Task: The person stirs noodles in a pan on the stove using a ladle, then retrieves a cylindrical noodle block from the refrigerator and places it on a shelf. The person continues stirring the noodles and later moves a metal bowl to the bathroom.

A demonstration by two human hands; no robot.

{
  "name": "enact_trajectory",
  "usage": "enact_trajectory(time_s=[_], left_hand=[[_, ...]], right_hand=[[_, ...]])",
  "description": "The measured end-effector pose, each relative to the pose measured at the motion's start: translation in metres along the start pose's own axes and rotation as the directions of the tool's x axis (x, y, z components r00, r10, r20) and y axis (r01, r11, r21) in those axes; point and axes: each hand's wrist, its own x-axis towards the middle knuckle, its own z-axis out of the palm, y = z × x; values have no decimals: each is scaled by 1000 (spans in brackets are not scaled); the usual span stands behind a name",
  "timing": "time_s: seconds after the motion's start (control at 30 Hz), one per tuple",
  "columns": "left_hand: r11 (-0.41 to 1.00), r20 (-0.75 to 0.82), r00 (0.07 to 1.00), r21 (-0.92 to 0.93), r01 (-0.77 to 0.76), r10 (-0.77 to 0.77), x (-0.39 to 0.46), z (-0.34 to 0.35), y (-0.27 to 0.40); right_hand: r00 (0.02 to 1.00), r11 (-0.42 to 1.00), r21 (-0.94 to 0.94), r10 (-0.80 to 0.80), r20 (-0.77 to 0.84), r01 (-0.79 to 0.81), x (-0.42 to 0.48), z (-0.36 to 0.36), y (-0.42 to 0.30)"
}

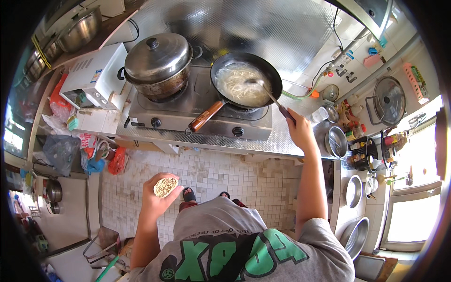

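My right hand [299,128] grips the dark handle of a metal ladle [270,93], whose bowl rests in the wok. Pale noodles [239,83] lie in cloudy liquid inside the dark wok [274,79], on the right burner of a steel gas stove [208,121]. The wok's wooden handle [207,115] points toward me, with neither hand on it. Low over the floor at left, my left hand [160,192] is wrapped around a small round container filled with pale flakes or grains [165,187]; its walls are mostly hidden by my fingers.
A lidded steel pot [158,67] stands on the left burner, beside a white microwave [97,79]. Right of the stove are a clear plastic cup [319,115], steel bowls [335,141] and several seasoning bottles [356,132]. A gas hose [299,96] runs behind the wok.
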Motion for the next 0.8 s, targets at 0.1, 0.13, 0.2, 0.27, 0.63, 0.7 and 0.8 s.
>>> enact_trajectory(time_s=[0.1,0.13,0.2,0.27,0.63,0.7,0.8], left_hand=[[1000,-24,1000,3,-14,14,-7,17,5],[1000,-30,999,-18,9,-10,-12,23,7],[999,-33,999,-29,42,-43,-22,31,11],[998,-25,998,-12,61,-61,-31,37,12],[998,37,999,64,27,-29,-24,70,24],[997,66,997,67,33,-37,-20,76,23],[997,110,993,76,26,-34,-14,82,20]], right_hand=[[971,989,46,-131,-198,143,4,33,21],[970,987,61,-134,-203,149,2,41,30],[975,989,68,-113,-193,129,-2,47,39],[984,996,50,-66,-164,75,-11,47,38],[723,976,181,211,-658,-120,-58,74,116],[696,782,417,612,-376,-462,-71,79,161],[442,465,703,866,-234,-539,-83,97,227]])
